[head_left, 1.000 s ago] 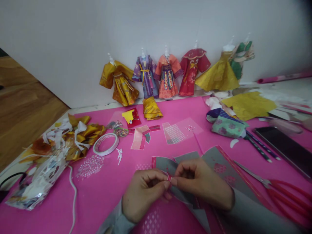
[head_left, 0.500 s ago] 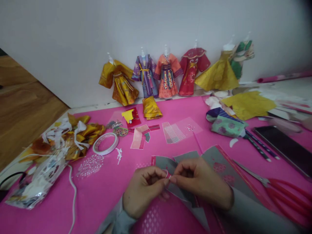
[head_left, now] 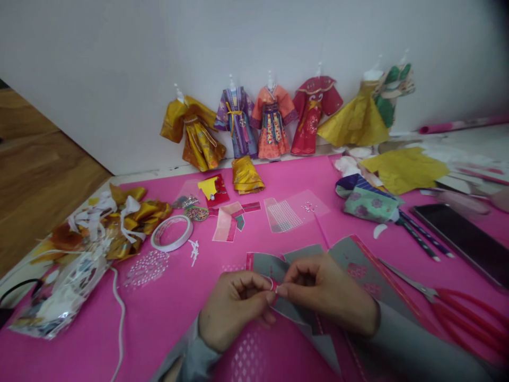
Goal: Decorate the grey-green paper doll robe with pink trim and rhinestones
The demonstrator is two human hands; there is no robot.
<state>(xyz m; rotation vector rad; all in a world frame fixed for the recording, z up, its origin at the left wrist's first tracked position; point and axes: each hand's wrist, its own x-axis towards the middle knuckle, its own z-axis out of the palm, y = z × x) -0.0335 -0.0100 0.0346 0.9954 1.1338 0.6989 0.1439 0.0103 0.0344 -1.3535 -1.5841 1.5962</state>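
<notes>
Between my two hands is a small pink strip with a white edge (head_left: 273, 285), mostly covered by the fingers. My left hand (head_left: 237, 302) pinches it from the left, thumb against forefinger. From the right, my right hand (head_left: 326, 294) pinches its other end, and the fingertips nearly meet. Beneath the hands lie grey and pink patterned garment pieces (head_left: 358, 265) on the pink sheet (head_left: 159, 323). Red-handled scissors (head_left: 433, 294) rest with open blades beside my right forearm.
Several small doll dresses (head_left: 274, 119) lean against the wall. A tape roll (head_left: 172, 233), gold scraps (head_left: 153, 212) and a plastic bag (head_left: 63, 297) lie left. Toward the right are a phone (head_left: 465, 241), two pencils (head_left: 421, 236) and yellow fabric (head_left: 405, 168). A rhinestone sheet (head_left: 284, 215) lies ahead.
Both hands keep their pinch on the pink strip in almost the same place. The whole view has shifted very slightly.
</notes>
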